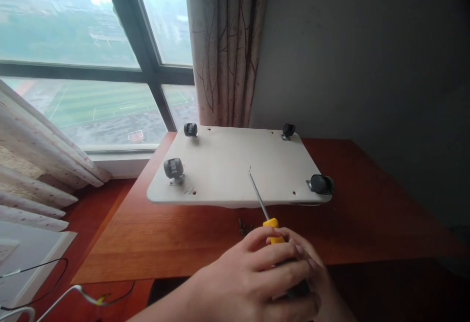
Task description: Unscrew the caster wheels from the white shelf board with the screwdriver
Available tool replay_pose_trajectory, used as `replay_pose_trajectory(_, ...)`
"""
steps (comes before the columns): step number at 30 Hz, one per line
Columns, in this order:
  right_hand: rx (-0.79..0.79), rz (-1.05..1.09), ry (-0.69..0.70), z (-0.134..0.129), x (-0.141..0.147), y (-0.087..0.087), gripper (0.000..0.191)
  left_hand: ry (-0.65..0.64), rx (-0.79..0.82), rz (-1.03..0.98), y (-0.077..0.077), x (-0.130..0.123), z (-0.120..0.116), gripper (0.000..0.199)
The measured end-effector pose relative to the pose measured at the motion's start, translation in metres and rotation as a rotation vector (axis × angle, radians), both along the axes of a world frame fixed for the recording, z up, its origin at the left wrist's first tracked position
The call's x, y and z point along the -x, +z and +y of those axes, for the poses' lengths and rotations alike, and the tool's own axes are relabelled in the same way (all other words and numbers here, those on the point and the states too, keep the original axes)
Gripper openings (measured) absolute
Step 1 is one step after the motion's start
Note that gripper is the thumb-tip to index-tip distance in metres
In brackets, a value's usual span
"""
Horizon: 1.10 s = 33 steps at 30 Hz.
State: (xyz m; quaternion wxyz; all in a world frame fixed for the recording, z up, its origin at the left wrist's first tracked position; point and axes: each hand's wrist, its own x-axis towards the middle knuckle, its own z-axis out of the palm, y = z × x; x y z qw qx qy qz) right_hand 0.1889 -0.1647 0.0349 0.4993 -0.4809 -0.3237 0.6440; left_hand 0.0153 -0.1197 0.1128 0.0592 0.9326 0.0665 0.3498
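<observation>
A screwdriver (261, 199) with a yellow and black handle is held in front of me, its steel shaft slanting up and left across the white board (227, 160). My left hand (253, 278) wraps over the handle from the left. From the right, my right hand (312, 258) closes round the same handle, its fingers partly hidden behind the left. A tiny thin piece sits at the tip; it is too small to name. Black casters stand at the board's corners: near left (174, 168), near right (321, 184), far left (190, 129) and far right (288, 130).
The board lies on a reddish wooden table (154, 243). Small dark metal pieces, apparently screws (242, 227), lie near its front edge. Several holes show in the board. Behind are a curtain (227, 43), a window and a grey wall. Cables (73, 290) hang at the lower left.
</observation>
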Motion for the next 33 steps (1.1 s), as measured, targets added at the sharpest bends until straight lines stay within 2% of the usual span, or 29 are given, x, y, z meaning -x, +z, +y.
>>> replay_pose_trajectory(3, 0.061, 0.114, -0.022, -0.021, -0.008, 0.002, 0.048, 0.03, 0.026, 0.008, -0.007, 0.004, -0.01, 0.021)
replay_pose_trajectory(5, -0.014, 0.062, -0.112, -0.031, -0.018, 0.006, 0.044, 0.07, 0.028, 0.01, -0.012, 0.009, -0.013, 0.027)
replay_pose_trajectory(7, -0.115, -0.039, -0.234, -0.037, -0.033, 0.01, 0.039, 0.149, 0.033, -0.003, -0.02, 0.02, -0.013, 0.032)
replay_pose_trajectory(10, -0.214, -0.224, -0.523, -0.038, -0.067, 0.012, 0.032, 0.267, 0.087, -0.034, -0.039, 0.043, -0.008, 0.04)
replay_pose_trajectory(12, -0.172, -0.367, -0.688, -0.036, -0.093, 0.009, 0.032, 0.331, 0.172, -0.072, -0.052, 0.062, -0.003, 0.046)
replay_pose_trajectory(15, -0.039, -0.575, -0.735, -0.038, -0.129, -0.003, 0.044, 0.418, 0.244, -0.142, -0.067, 0.09, 0.001, 0.046)
replay_pose_trajectory(18, -0.015, -0.61, -0.67, -0.049, -0.153, -0.019, 0.049, 0.466, 0.31, -0.124, -0.076, 0.112, 0.002, 0.041)
replay_pose_trajectory(21, -0.079, -0.638, -0.49, -0.058, -0.162, -0.028, 0.044, 0.519, 0.386, -0.083, -0.08, 0.115, 0.0, 0.034)
replay_pose_trajectory(24, -0.224, -0.849, -0.25, -0.052, -0.151, -0.023, 0.031, 0.569, 0.438, 0.035, -0.083, 0.096, 0.0, 0.027)
replay_pose_trajectory(28, -0.406, -1.057, 0.113, -0.026, -0.123, -0.005, 0.02, 0.582, 0.455, 0.176, -0.086, 0.054, 0.006, 0.026)
replay_pose_trajectory(30, -0.451, -1.11, 0.202, -0.014, -0.114, -0.001, 0.021, 0.562, 0.432, 0.221, -0.089, 0.036, 0.01, 0.026)
replay_pose_trajectory(33, -0.476, -1.177, 0.237, -0.004, -0.113, -0.003, 0.023, 0.535, 0.403, 0.237, -0.096, 0.019, 0.018, 0.016)
